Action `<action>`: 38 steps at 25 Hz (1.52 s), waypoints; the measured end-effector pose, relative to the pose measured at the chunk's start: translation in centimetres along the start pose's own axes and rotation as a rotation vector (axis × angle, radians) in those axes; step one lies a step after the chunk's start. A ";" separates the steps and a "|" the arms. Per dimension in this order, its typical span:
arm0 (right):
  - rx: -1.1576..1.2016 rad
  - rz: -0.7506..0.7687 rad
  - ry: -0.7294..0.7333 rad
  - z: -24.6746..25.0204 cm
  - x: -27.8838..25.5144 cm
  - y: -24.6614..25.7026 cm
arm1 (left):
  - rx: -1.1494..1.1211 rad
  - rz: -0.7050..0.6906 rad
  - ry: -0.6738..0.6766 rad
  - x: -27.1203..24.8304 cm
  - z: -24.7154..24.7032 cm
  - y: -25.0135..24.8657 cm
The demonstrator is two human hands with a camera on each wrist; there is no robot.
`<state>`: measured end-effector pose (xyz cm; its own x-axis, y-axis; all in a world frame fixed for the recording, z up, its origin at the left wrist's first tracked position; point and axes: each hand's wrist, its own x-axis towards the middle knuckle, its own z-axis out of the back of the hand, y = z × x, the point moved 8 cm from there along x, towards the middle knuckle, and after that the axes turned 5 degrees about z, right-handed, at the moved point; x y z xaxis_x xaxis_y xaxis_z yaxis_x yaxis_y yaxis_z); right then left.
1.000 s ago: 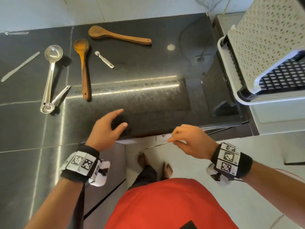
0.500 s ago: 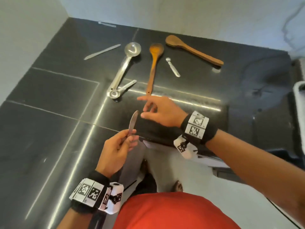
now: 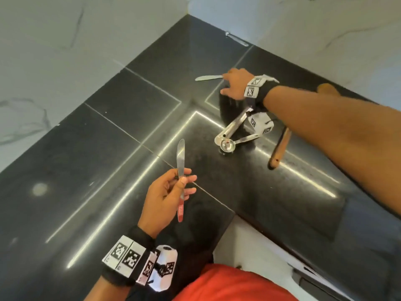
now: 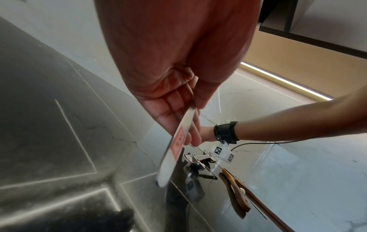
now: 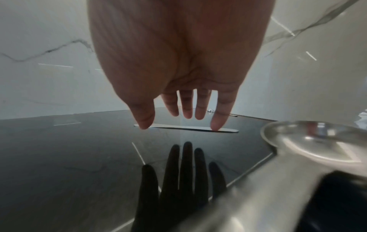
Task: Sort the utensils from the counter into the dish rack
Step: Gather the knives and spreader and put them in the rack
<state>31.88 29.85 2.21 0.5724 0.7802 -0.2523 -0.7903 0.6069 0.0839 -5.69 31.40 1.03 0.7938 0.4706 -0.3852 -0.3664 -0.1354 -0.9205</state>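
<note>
Above the counter, my left hand pinches a butter knife; my right hand, fingers spread straight, reaches a second knife.

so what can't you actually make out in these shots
- Dish rack: outside every view.
- Right hand on the far knife: head view hides the fingertips; right wrist view cannot settle whether they touch it.
- Wooden spoons: right forearm covers most of them in the head view.
- Label on the held knife in the left hand: blurred.

Left hand gripping, right hand outstretched, spread
</note>
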 end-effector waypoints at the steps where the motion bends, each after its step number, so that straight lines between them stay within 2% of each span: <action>1: -0.012 -0.028 0.022 -0.4 1.5 0.2 | 0.000 -0.001 -0.010 -0.1 0.6 0.1; 4: -0.085 -0.067 0.050 -2.1 3.9 2.0 | -0.005 0.010 -0.045 -0.8 2.0 0.3; 7: -0.153 0.013 0.023 -2.9 4.4 5.7 | -0.044 0.017 -0.090 -1.4 2.7 0.2; 12: 0.018 0.111 0.063 -1.5 3.3 11.3 | -0.067 -0.020 -0.157 -2.8 3.2 -1.3; 14: -0.060 0.194 0.054 -2.6 0.3 14.5 | -0.075 -0.044 -0.183 -3.3 3.3 -1.7; 17: -0.161 0.331 0.040 -6.1 -6.9 21.2 | -0.098 -0.055 -0.213 -4.2 3.4 -2.0; 19: -0.066 0.507 0.029 -7.7 -12.7 25.7 | -0.110 -0.068 -0.225 -5.2 3.3 -2.2; 21: 0.060 0.632 0.134 -9.4 -18.4 28.0 | -0.116 -0.087 -0.227 -6.2 3.0 -2.4; 22: 0.100 0.666 0.161 -10.2 -21.1 28.5 | -0.113 -0.094 -0.229 -6.7 2.9 -2.3; 24: 0.124 0.749 0.110 -11.0 -24.7 28.1 | -0.116 -0.094 -0.236 -7.5 2.8 -1.9; 27: 0.068 0.834 0.104 -12.5 -28.1 24.1 | -0.110 -0.081 -0.238 -9.0 1.9 -1.2; 30: -0.010 0.814 0.088 -13.8 -31.2 18.7 | -0.082 -0.077 -0.230 -10.7 0.1 -0.4; 32: -0.076 0.776 0.010 -14.3 -32.7 16.8 | -0.069 -0.074 -0.221 -11.4 -1.0 0.2; 34: -0.070 0.764 -0.072 -13.9 -33.8 16.2 | -0.064 -0.070 -0.201 -12.2 -2.4 0.7; 38: -0.119 0.889 -0.164 -13.2 -35.0 17.8 | -0.057 -0.073 -0.142 -13.7 -5.3 1.0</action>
<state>-5.12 11.39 -0.20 -0.2420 0.9703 -0.0010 -0.9672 -0.2411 0.0795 -14.35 20.20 5.06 0.7394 0.5987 -0.3079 -0.2793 -0.1433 -0.9494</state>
